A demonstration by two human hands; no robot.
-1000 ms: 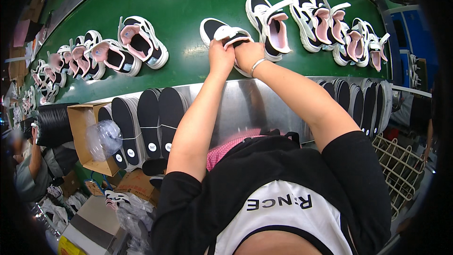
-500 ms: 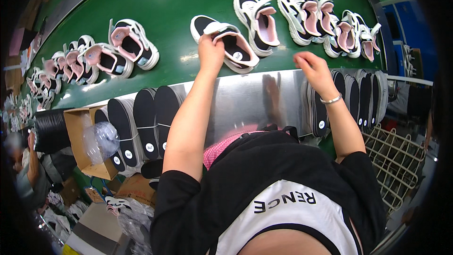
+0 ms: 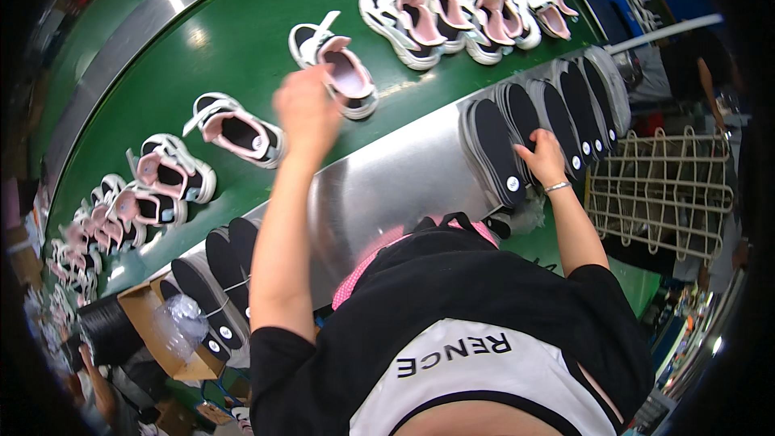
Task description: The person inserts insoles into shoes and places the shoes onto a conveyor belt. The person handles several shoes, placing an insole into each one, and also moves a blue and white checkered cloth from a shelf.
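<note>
From the head view, the left hand (image 3: pixel 305 109) hangs blurred over the smooth green belt (image 3: pixel 234 40), fingers loosely curled on nothing, just beside a pink-lined white shoe (image 3: pixel 339 69) with a chunky sole. The right hand (image 3: pixel 542 157) rests on flat black oval insoles (image 3: pixel 494 149), fanned upright along the shiny metal ledge (image 3: pixel 387 186); its fingers press one, though whether they grip it cannot be told. A wire rack (image 3: pixel 662 194) stands to the right.

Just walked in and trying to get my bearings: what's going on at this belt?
A person stands at a green conveyor belt carrying pink-and-white shoes. Their left hand is raised beside one shoe, fingers loosely curled, holding nothing visible. Their right hand rests on a row of black insoles leaning on the metal ledge.
</note>
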